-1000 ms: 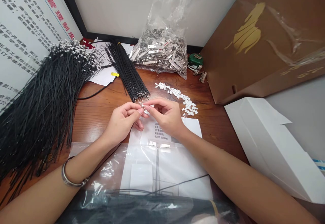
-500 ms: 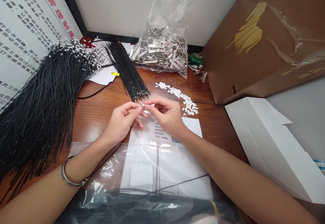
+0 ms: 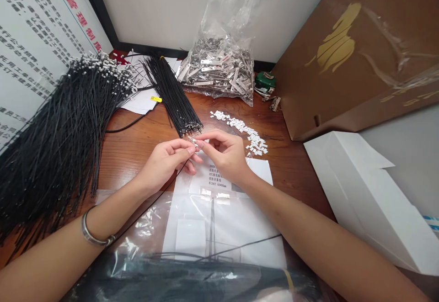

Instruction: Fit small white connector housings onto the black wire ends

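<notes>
My left hand (image 3: pixel 166 162) is closed in a pinch on a black wire (image 3: pixel 160 196), which trails down past the wrist. Meeting it fingertip to fingertip, my right hand (image 3: pixel 222 153) pinches a small whitish piece (image 3: pixel 195 143) at the wire's end. Fingers mostly cover this piece, so I cannot tell whether the wire sits inside it. Just beyond the fingertips lies a tied bundle of black wires (image 3: pixel 176 103) with metal-tipped ends. Loose small white connector housings (image 3: pixel 255 140) are scattered to the right of it.
Black wires with white ends (image 3: pixel 85 101) are heaped at left. A clear bag of metal clips (image 3: pixel 219 71) stands at the back, near a green tape measure (image 3: pixel 265 82). A brown box (image 3: pixel 329 55) and white carton (image 3: pixel 363 192) flank the right. Bagged wires (image 3: pixel 192 277) lie in front.
Both hands stay together over the same spot, with slight finger shifts. The black wire below my left hand now shows more clearly between fingers and wrist.
</notes>
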Motion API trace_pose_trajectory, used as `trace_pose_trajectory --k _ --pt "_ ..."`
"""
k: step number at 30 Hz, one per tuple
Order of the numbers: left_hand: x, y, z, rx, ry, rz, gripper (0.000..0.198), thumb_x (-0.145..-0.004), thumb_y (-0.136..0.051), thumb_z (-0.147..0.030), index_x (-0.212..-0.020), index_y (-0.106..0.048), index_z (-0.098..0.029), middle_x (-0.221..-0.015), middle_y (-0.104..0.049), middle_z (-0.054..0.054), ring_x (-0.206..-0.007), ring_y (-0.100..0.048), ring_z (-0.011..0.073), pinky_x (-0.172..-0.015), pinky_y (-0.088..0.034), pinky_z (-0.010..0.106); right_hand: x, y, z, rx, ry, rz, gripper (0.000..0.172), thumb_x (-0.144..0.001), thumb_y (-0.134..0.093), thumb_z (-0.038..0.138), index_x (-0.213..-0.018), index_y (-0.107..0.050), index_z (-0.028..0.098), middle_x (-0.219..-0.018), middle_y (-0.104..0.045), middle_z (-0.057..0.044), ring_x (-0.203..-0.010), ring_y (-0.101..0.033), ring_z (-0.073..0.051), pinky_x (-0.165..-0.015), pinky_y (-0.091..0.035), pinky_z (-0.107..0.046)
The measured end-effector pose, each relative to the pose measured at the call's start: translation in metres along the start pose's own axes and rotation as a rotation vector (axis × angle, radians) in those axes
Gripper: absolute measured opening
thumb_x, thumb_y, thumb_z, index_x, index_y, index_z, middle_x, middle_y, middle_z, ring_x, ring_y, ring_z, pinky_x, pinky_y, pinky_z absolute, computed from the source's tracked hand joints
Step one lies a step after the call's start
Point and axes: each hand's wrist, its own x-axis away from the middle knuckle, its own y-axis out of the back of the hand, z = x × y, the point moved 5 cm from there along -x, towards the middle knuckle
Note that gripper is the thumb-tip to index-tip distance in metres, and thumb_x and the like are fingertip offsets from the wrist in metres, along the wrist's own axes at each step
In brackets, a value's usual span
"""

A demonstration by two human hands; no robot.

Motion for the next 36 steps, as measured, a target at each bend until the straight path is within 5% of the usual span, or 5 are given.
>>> trace_pose_trajectory --k 13,20,29,36 --pt "-0.010 0.001 -0.002 0.066 0.262 0.007 0.010 -0.083 -0.066 -0.019 -0.087 -0.072 -0.013 -0.094 -0.076 0.011 -0.063 -0.070 0.0136 -0.069 -0.059 0.027 -0.003 0.003 -0.008 -0.059 -0.127 -0.027 0.011 -0.076 -0.068 0.027 -0.080 -0.074 0.018 -0.071 -0.069 -0.002 -0.058 -0.056 -0.011 -0.052 -0.043 -0.026" --pt "-0.011 0.002 -0.005 0.091 0.242 -0.017 0.006 -0.081 -0.065 -0.015 -0.082 -0.071 -0.012 -0.083 -0.075 0.011 -0.057 -0.069 0.0131 -0.063 -0.059 0.026 -0.004 0.003 -0.007 -0.056 -0.122 -0.024 0.011 -0.077 -0.068 0.027 -0.081 -0.073 0.017 -0.075 -0.071 -0.003 -0.061 -0.059 -0.012 -0.055 -0.045 -0.027" --pt "-0.006 0.001 -0.001 0.015 0.062 -0.079 0.023 -0.074 -0.077 -0.032 -0.081 -0.068 -0.013 -0.083 -0.074 0.007 -0.057 -0.065 0.0120 -0.056 -0.057 0.025 -0.003 0.002 -0.006 -0.039 -0.130 -0.006 0.012 -0.077 -0.067 0.027 -0.079 -0.072 0.017 -0.064 -0.066 -0.001 -0.053 -0.053 -0.010 -0.049 -0.040 -0.025" --pt "-0.008 0.005 -0.008 -0.072 0.015 -0.086 0.020 -0.076 -0.073 -0.033 -0.082 -0.070 -0.014 -0.084 -0.069 0.004 -0.067 -0.062 0.0112 -0.065 -0.056 0.025 -0.002 0.001 -0.010 -0.093 -0.163 -0.013 0.016 -0.079 -0.067 0.032 -0.082 -0.071 0.018 -0.065 -0.065 -0.001 -0.050 -0.049 -0.009 -0.044 -0.034 -0.023"
